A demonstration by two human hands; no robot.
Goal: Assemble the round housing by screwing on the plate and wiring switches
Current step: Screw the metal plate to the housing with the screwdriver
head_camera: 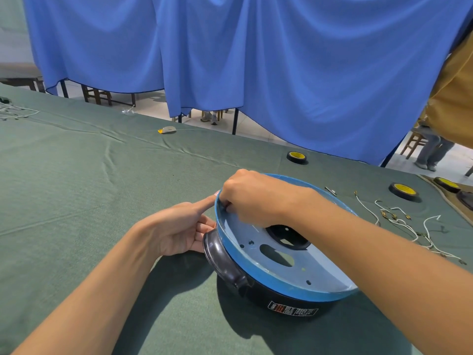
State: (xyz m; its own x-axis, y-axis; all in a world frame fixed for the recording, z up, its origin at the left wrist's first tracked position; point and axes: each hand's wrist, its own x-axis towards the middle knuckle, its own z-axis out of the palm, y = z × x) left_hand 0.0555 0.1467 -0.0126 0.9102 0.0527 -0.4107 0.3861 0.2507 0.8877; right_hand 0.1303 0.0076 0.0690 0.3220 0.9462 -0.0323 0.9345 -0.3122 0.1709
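Sitting on the green tablecloth (76, 190), the round housing (271, 294) was touched at its outer rim by the straight forefinger of the relaxed left hand (179, 230), while the right hand (253, 198) curled its fingers just inside that rim, though what they pinched, if anything, could not be told.

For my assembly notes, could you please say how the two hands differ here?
The left hand lies outside the round housing, fingers straight, index fingertip touching the blue rim. The right hand sits above, fingers curled over that rim into the inside. Both meet at the same stretch of rim, above the black handle.
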